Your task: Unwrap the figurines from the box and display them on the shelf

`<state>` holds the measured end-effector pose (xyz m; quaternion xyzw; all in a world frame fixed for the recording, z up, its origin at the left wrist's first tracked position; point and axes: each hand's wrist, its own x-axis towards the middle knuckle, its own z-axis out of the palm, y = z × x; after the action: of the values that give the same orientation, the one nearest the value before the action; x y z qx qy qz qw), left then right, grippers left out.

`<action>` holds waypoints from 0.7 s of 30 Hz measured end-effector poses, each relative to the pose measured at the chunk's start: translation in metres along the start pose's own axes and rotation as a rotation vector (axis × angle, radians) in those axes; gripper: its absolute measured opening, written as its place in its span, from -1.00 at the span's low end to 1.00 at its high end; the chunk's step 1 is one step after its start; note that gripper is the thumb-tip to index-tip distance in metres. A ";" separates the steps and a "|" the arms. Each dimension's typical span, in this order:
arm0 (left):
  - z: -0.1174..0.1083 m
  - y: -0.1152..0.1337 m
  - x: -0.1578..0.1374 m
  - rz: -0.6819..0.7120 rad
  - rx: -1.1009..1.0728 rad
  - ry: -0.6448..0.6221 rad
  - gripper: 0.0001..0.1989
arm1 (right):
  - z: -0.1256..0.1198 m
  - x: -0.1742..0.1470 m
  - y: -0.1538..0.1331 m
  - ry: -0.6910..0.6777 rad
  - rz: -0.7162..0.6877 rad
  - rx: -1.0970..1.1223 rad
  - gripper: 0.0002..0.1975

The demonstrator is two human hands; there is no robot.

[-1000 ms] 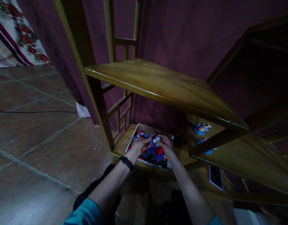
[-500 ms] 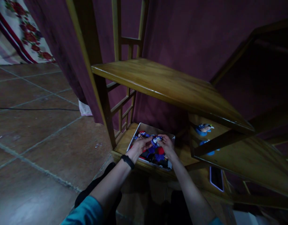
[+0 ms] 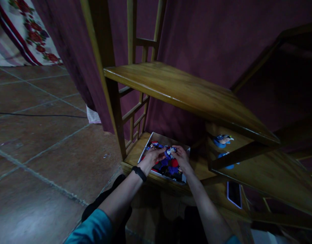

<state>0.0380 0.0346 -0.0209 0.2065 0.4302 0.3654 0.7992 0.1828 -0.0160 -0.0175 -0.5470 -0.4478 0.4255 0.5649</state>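
Between my two hands, just above a white box, is a small blue-and-white figurine (image 3: pixel 170 152). My right hand (image 3: pixel 181 156) pinches it from the right side. At its left side, my left hand (image 3: pixel 153 158) has its fingers bent around the edge, thumb and fingertips meeting the figurine. The open white box (image 3: pixel 186 151) stands on the lowest wooden shelf and holds several blue, red and black figurines (image 3: pixel 172 167), partly covered by my hands. Fine details of the pieces are too dark to make out.
A wooden shelf board (image 3: pixel 181 84) runs above the box, with a lattice side (image 3: pixel 135 113) at the left. Two blue-based figurines (image 3: pixel 222 140) stand on another shelf to the right. A phone (image 3: pixel 234 194) lies lower right. A dark cable (image 3: pixel 39 115) crosses the tiled floor.
The view has shifted slightly, so the shelf appears a little further right. My hands stay around the same figurine above the box, with hardly any motion.
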 end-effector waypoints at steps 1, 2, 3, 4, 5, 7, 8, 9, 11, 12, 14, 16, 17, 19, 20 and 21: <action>0.000 0.000 0.000 -0.005 -0.002 -0.002 -0.83 | 0.000 0.000 -0.001 -0.006 -0.013 -0.021 -0.68; -0.001 -0.001 0.001 -0.013 -0.004 -0.003 -0.83 | 0.000 0.000 -0.002 -0.011 -0.023 -0.039 -0.68; -0.001 -0.001 0.001 -0.020 -0.006 -0.003 -0.83 | 0.000 0.000 -0.003 -0.017 -0.030 -0.053 -0.69; -0.002 -0.001 0.002 -0.027 -0.009 -0.004 -0.83 | 0.000 0.000 -0.003 -0.023 -0.032 -0.062 -0.69; -0.003 -0.001 0.002 -0.032 -0.012 -0.007 -0.83 | 0.000 0.000 -0.003 -0.030 -0.030 -0.068 -0.69; -0.004 -0.001 0.002 -0.034 -0.008 -0.011 -0.83 | -0.001 0.000 -0.003 -0.048 -0.026 -0.072 -0.70; -0.004 -0.001 0.002 -0.029 -0.003 -0.014 -0.83 | -0.001 0.000 -0.003 -0.058 -0.025 -0.072 -0.71; -0.005 -0.001 0.001 -0.018 0.002 -0.017 -0.82 | -0.001 -0.001 -0.003 -0.068 -0.026 -0.071 -0.71; -0.003 -0.002 -0.002 0.021 0.008 -0.015 -0.80 | -0.002 -0.001 -0.003 -0.084 -0.032 -0.075 -0.72; -0.002 -0.003 -0.003 0.051 0.010 -0.010 -0.80 | -0.002 -0.001 -0.003 -0.087 -0.034 -0.079 -0.72; 0.001 -0.006 -0.007 0.127 0.012 0.001 -0.79 | -0.001 -0.001 -0.003 -0.084 -0.037 -0.090 -0.72; 0.003 -0.008 -0.009 0.189 0.011 0.012 -0.77 | 0.000 -0.001 -0.002 -0.063 -0.037 -0.096 -0.72; 0.004 -0.009 -0.009 0.210 0.006 0.016 -0.77 | 0.001 -0.001 -0.002 -0.050 -0.035 -0.094 -0.72; 0.003 -0.010 -0.009 0.219 -0.011 0.021 -0.75 | 0.002 -0.001 -0.002 -0.036 -0.033 -0.086 -0.71; 0.002 -0.010 -0.009 0.206 -0.020 0.024 -0.75 | 0.002 -0.001 -0.003 -0.034 -0.034 -0.083 -0.71; 0.001 -0.009 -0.009 0.184 -0.032 0.023 -0.75 | 0.003 -0.001 -0.003 -0.037 -0.036 -0.083 -0.72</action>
<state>0.0394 0.0218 -0.0215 0.2283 0.4129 0.4462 0.7604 0.1799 -0.0165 -0.0147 -0.5539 -0.4852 0.4065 0.5409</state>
